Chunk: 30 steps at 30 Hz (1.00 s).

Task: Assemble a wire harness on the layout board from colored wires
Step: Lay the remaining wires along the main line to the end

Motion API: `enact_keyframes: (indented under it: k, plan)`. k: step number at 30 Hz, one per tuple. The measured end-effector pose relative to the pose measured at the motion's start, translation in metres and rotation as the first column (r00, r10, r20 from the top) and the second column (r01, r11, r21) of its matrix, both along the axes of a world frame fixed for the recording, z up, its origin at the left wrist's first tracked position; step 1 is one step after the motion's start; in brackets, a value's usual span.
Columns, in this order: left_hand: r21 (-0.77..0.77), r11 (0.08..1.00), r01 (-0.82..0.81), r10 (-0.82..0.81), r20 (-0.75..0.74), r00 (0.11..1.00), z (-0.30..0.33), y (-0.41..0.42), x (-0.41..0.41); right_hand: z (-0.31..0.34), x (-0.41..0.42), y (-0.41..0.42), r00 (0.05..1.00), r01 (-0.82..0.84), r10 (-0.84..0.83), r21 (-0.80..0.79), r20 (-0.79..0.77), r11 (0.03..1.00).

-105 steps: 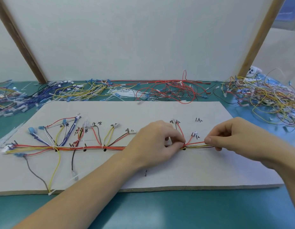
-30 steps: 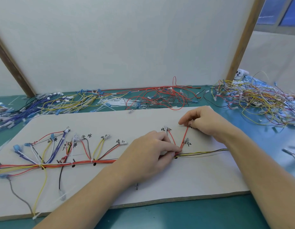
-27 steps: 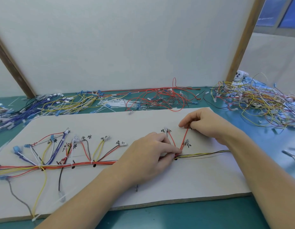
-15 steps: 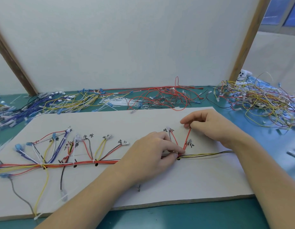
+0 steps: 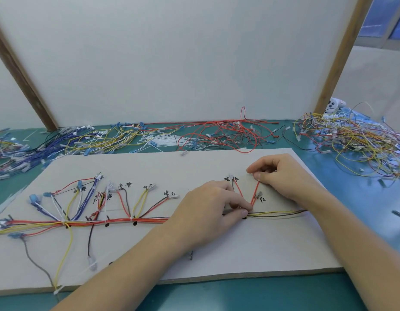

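Fingers of the left hand (image 5: 208, 212) are curled down onto the layout board (image 5: 194, 167), thumb and forefinger pinching the wire harness (image 5: 118, 221) at the spot where a red wire (image 5: 254, 194) branches off the main run. Just under those fingertips sits a black dot (image 5: 244, 218) marked on the board. To the left of the pinch the harness trunk runs as a bundle of red, orange and yellow strands, with short branches fanning away from the person toward handwritten labels. To the right of the pinch, a loose tail of yellow and dark wires (image 5: 277, 213) lies flat and passes beneath the right forearm.

The right hand (image 5: 282, 173) rests farther up the board, its fingers curled, thumb and forefinger gripping the upper end of the red wire, which slants down from them to the left hand's pinch. A small connector (image 5: 258, 195) lies just beside that wire, about midway between the two grips.

Beyond both hands, along the far edge of the board, loose wire stock is spread over the green surface (image 5: 262, 292): a red tangle (image 5: 223, 135) straight ahead, a blue and yellow heap (image 5: 66, 142) to the left, and a mixed yellow pile (image 5: 356, 140) to the right.
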<state>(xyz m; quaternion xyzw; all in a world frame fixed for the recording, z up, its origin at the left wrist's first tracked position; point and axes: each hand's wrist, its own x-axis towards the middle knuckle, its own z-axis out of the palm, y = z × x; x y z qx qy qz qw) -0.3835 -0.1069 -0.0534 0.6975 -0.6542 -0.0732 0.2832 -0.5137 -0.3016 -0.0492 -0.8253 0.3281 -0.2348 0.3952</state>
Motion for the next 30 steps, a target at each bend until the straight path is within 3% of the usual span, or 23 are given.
enact_keyframes:
  k: [7,30]
  plan:
    - [-0.059,0.998,-0.011,0.012,0.009,1.0,-0.001,0.002,0.0,0.0,0.0,0.002,1.0,0.03,-0.03,-0.122,0.0,0.992]
    - [-0.071,0.997,0.021,-0.028,-0.092,0.995,0.003,-0.011,-0.015,-0.003,-0.01,-0.006,0.994,0.109,-0.107,-0.1,0.028,0.989]
